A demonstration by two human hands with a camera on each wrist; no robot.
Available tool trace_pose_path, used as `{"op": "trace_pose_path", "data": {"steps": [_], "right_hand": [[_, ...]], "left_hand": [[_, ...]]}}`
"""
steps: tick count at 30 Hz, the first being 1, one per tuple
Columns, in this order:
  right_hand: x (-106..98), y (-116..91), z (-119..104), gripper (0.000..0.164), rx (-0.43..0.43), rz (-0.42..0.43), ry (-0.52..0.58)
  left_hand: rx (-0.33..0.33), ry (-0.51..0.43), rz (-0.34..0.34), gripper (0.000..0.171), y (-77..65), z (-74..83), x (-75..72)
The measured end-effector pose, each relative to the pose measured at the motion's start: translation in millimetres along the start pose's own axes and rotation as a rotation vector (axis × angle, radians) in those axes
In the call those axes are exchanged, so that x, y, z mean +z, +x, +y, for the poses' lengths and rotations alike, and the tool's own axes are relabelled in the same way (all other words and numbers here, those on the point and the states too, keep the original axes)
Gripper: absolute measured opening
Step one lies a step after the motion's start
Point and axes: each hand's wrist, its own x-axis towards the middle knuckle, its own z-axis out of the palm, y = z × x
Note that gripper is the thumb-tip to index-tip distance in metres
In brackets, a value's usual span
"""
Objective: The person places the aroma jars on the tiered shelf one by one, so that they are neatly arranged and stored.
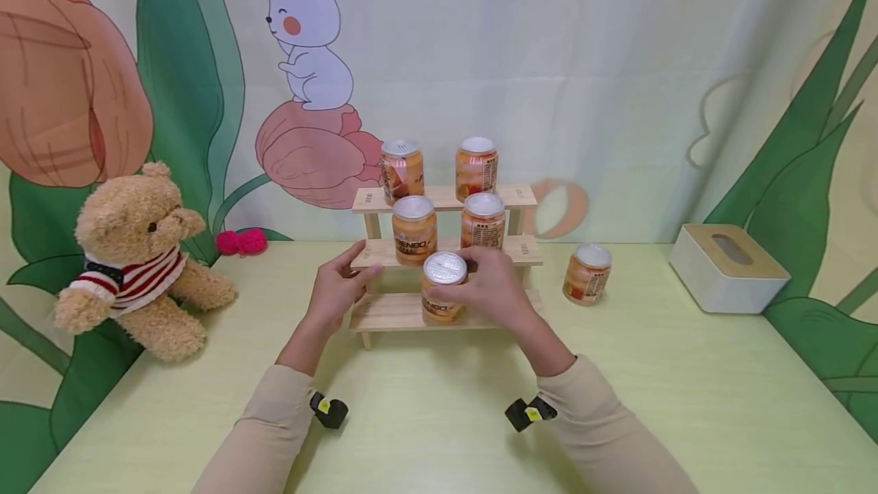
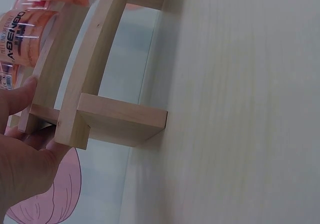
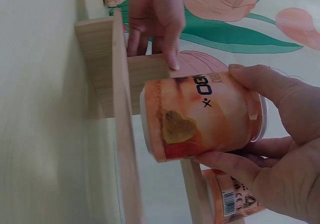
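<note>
My right hand point(image 1: 490, 284) grips a fruit can point(image 1: 442, 303) with a silver lid and orange label, thumb on one side and fingers on the other. In the right wrist view this fruit can point(image 3: 200, 116) is close over the lowest board of a three-tier wooden stand point(image 1: 384, 315), with a small gap under its base. My left hand point(image 1: 336, 288) holds the left end of the stand's middle board, its thumb point(image 2: 22, 96) on top and fingers below. Two matching cans point(image 1: 414, 238) stand on the middle board, and two more cans point(image 1: 403, 174) on the top board.
Another can point(image 1: 586, 277) stands on the table to the right of the stand. Farther right is a white tissue box point(image 1: 727, 273) with a wooden lid. A teddy bear point(image 1: 144, 265) sits at the left, near a pink bow-shaped item point(image 1: 241, 241). A printed curtain point(image 1: 549, 82) hangs behind.
</note>
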Motion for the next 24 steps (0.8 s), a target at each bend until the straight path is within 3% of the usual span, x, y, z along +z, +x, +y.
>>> {"op": "trace_pose_path", "data": {"steps": [15, 24], "right_hand": [[20, 0, 9, 0.057, -0.002, 0.045, 0.018], [25, 2, 11, 0.061, 0.002, 0.072, -0.030]], "left_hand": [[0.014, -0.006, 0.003, 0.066, -1.3, -1.6, -2.7], [0.035, -0.028, -0.017, 0.065, 1.3, -2.6, -2.0]]}}
